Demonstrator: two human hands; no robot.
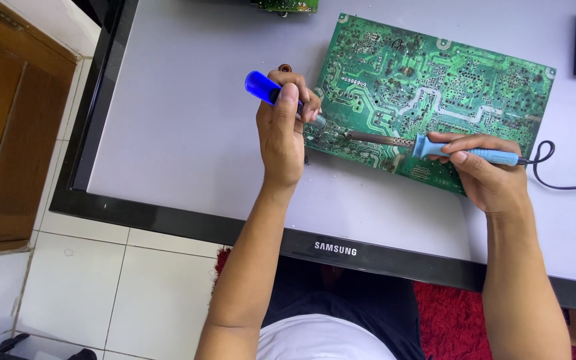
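Right grip (481, 170) closes on the soldering iron (435, 147), tip laid flat on the board (435, 93); left grip (285, 127) clasps the blue pump (278, 95), wrist cocked over the board's edge.

Bright, even daylight fills the head view, soft enough that the pale screen panel (188, 127) shows only a mild sheen and no hard glare. Shadows are faint and short: a thin one sits under the left hand (281, 130) and another under the right hand (491, 177), close beneath the green circuit board (448, 73), whose traces read sharp and in focus. Straight edges, such as the black bezel (168, 217), bow slightly toward the frame borders from wide-angle distortion, and no motion blur shows.
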